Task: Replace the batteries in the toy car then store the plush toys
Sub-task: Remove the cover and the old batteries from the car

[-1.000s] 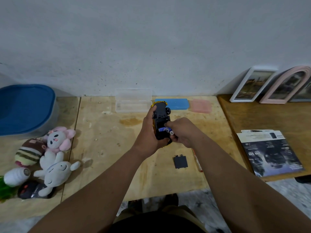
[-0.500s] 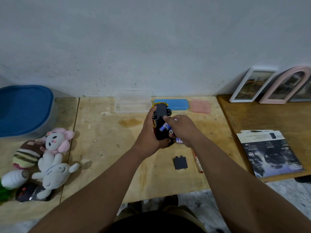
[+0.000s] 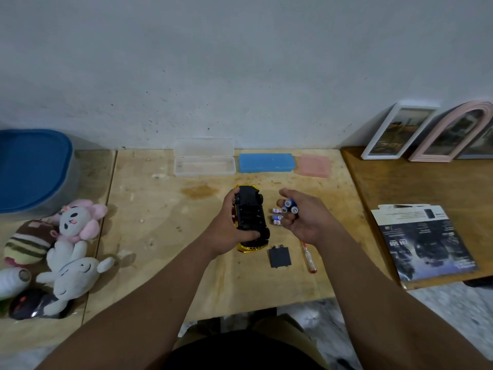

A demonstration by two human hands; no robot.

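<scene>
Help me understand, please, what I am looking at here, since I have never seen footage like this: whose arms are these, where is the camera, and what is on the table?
There is no machine: a person wears a camera on the head, looking down at their own arms. The left hand grips a yellow toy car turned underside up, its battery bay open. The right hand holds three blue batteries. On the wooden table lie three more batteries, the black battery cover and a small screwdriver. Plush toys lie at the left, near a blue-lidded bin; clear, blue and pink cases line the wall.
</scene>
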